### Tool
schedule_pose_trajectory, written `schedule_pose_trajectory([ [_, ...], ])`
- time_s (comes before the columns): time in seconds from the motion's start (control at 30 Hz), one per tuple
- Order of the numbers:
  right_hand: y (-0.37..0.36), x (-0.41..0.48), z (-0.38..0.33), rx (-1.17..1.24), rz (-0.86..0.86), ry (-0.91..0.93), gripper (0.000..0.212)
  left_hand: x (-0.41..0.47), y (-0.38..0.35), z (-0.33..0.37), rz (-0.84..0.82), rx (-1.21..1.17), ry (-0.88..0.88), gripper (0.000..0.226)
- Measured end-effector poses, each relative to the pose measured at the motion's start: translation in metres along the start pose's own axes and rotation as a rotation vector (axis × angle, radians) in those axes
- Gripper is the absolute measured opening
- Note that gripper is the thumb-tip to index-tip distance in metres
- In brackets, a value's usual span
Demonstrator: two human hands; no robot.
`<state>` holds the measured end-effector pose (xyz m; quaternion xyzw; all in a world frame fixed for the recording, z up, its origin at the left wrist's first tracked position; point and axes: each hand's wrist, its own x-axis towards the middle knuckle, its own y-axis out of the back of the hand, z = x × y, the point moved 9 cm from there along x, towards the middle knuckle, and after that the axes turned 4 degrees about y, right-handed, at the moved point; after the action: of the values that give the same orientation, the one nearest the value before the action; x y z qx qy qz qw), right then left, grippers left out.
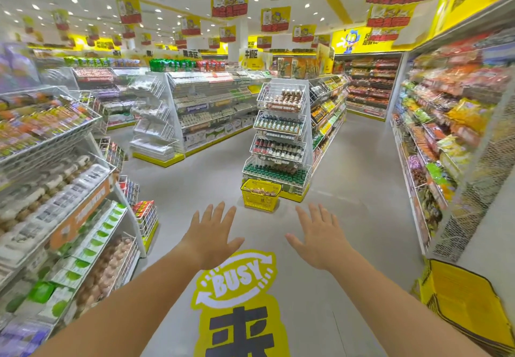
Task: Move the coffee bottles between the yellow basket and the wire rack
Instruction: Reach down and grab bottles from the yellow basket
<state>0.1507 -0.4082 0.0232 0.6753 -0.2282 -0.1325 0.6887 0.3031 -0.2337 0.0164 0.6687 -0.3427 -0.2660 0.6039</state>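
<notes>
A yellow basket [259, 195] stands on the grey floor ahead, with brownish bottles [260, 190] showing inside it. Right behind it rises a white wire rack [281, 134] with several tiers of bottles; brown coffee bottles [291, 96] fill its top tier. My left hand [212, 232] and my right hand [320, 235] are stretched out in front of me, palms down, fingers spread, holding nothing. Both hands are well short of the basket.
Product shelves [55, 189] line the left side and a long shelf wall [446, 134] runs along the right. A stack of yellow baskets [468, 301] sits at the lower right. A yellow floor sticker [237, 281] lies below my hands.
</notes>
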Motion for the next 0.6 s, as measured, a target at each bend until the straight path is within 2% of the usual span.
schedule_pose_trajectory([
  [0.33, -0.047, 0.213, 0.060, -0.032, 0.039, -0.002, 0.077, 0.213, -0.037, -0.008, -0.076, 0.014, -0.064, 0.079],
  [0.6, -0.069, 0.418, 0.125, -0.033, 0.042, 0.031, 0.075, 0.423, -0.044, -0.033, -0.067, 0.051, 0.014, 0.079],
])
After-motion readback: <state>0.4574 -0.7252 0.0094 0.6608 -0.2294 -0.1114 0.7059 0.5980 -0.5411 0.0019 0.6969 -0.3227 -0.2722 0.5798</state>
